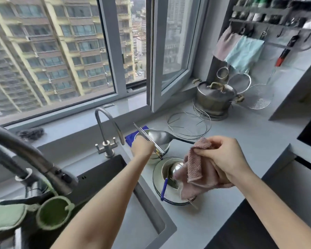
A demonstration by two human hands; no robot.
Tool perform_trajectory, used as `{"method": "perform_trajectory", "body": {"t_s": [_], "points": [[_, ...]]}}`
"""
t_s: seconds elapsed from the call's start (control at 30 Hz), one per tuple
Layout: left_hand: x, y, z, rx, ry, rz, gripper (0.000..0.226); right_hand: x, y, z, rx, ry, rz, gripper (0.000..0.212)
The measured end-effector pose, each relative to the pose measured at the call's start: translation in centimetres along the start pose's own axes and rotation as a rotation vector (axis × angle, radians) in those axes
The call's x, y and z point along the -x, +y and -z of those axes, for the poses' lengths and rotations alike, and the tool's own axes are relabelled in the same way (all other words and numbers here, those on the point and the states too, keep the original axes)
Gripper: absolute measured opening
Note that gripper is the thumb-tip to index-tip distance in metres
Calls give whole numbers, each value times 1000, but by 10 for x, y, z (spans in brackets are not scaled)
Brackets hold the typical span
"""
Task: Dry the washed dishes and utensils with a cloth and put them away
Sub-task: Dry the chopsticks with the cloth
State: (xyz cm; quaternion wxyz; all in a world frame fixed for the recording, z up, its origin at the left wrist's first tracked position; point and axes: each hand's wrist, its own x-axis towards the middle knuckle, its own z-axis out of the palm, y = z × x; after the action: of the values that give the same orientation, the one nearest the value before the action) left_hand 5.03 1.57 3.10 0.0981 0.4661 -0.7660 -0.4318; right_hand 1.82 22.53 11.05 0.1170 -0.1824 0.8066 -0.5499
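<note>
Shiny metal chopsticks and polished steel ladle; pink cloth — knitted, matt; lidded pot — brushed metal; countertop smooth, matt grey.

both bare forearms reach in from the near edge. the left arm stretches long and almost straight toward the far middle, and the left hand is closed in a fist round a pair of chopsticks. the right hand sits nearer and further right, back upward and wrist bent, its fingers pinching a pink cloth that hangs beneath it.
</note>
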Motion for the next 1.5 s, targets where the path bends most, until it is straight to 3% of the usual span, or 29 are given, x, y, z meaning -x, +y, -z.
{"method": "perform_trajectory", "body": {"t_s": [0.13,0.27,0.6,0.73,0.9,1.07,1.13,1.27,1.5], "points": [[-34,6,-21,25,-33,178,20,-28,13,2,17,-26,-14,21],[-50,7,-28,42,-70,293,10,-45,20,2,-32,-48,-52,21],[-52,-2,-8,231,-147,372,18,-64,11,-3,-96,-76,-6,21],[-12,6,28,322,-264,399,8,-60,-4,-12,-354,-37,-35,23],[60,15,71,438,-313,106,7,-44,-18,-41,-756,-109,-135,14],[101,10,107,406,-280,-170,18,-7,-32,-107,-768,-75,-167,6],[111,1,120,417,-289,-196,20,12,-39,-135,-750,-108,-99,13],[123,-27,143,269,-280,-232,28,40,-51,-174,-536,37,102,39],[154,-73,192,167,-415,-53,15,29,-67,-189,-536,290,3,29]]}}
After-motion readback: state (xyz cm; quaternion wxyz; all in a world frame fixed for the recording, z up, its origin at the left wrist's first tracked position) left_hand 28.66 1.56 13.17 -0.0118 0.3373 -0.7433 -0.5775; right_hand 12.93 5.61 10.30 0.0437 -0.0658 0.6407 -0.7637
